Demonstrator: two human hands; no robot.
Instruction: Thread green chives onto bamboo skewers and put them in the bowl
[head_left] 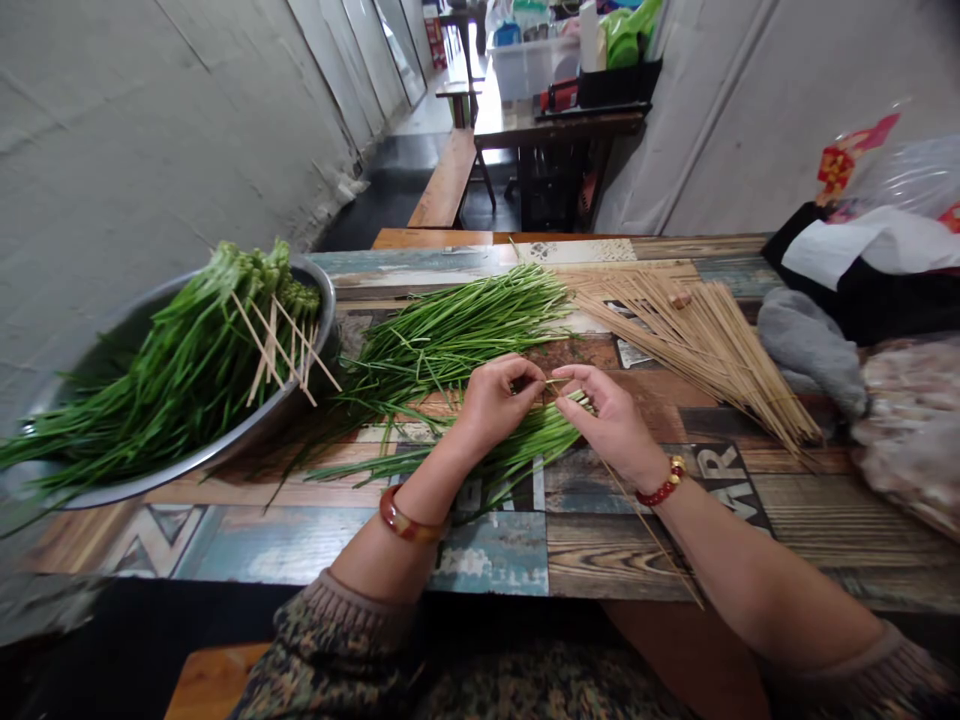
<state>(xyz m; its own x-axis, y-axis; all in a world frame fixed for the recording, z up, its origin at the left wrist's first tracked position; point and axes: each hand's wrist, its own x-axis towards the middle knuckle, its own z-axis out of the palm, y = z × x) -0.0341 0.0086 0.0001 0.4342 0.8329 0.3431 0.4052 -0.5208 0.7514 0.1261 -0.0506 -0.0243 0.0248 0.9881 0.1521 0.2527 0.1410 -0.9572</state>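
Sleeve [322, 645] nearest, L hand [499, 395] grip pinching stem [554, 380], R hand [621, 425] pinching skewer [651, 533], btwn bowl [328, 312] & stick pile [724, 350].

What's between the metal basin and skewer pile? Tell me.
Green stalks, with the left hand and right hand at the nearer bunch; head view.

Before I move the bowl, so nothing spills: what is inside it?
Greens, with sticks poking out of them. The greens hide the bowl's bottom; anything beneath cannot be seen.
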